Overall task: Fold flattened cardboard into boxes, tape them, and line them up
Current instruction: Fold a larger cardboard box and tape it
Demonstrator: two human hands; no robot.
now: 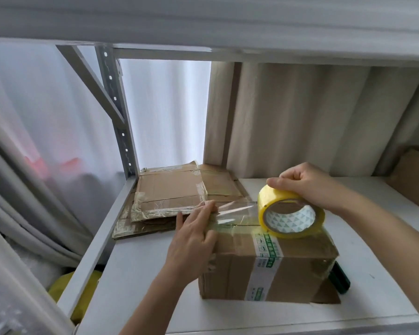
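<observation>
Head view, white shelf [140,274] of a metal rack.

Box [269,264]: folded cardboard, stands on the shelf near its front edge, centre-right. A printed green-and-white tape band crosses its top and runs down the front face. Older clear tape residue on the top flaps.

Left hand [194,240]: lies flat on the box's top left corner, fingers straight and together, pressing the free end of the clear tape strip [235,209] against the cardboard. Not curled round anything.

Right hand [307,184]: grips the yellow tape roll [291,213] from above, fingers curled over the outer rim, thumb on the near side. Roll stands on edge on the box's top, right of centre, its open core facing the camera. The strip spans from the roll leftward to the left fingertips, just above the top seam; it looks taut.

Hands well apart, one at each end of the strip, both over the box.

Flattened cardboard [172,194]: stack of several sheets, lying on the shelf behind and left of the box, against the rack upright [116,112]. Old tape on edges.

Dark green object [339,279]: on the shelf just beside the box's right end, partly hidden; cannot identify.

Another cardboard box [414,180]: far right of the shelf, cropped by the frame.

Curtain [300,117] hangs behind the shelf.
</observation>
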